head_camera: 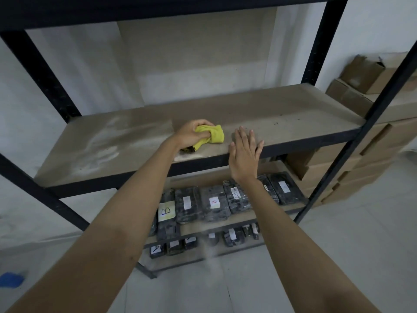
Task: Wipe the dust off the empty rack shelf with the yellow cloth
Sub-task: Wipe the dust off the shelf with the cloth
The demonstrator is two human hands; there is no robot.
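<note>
Low down, nearest the viewer, a pale grey floor (338, 256) runs under a black metal rack (334, 35), whose lower shelves (239, 219) carry dark wrapped packages (214, 203) with white labels. Higher up, the right hand (242, 154) lies flat and open on the front edge of the empty shelf (282, 116), gripping nothing. Just beside it, the left hand (191, 133) is closed around a bunched yellow cloth (214, 135) pressed on the board. That brown board is matte, smeared with pale dust streaks at its left. Cardboard boxes (365, 75) stack at the right against a white wall (372, 30).
</note>
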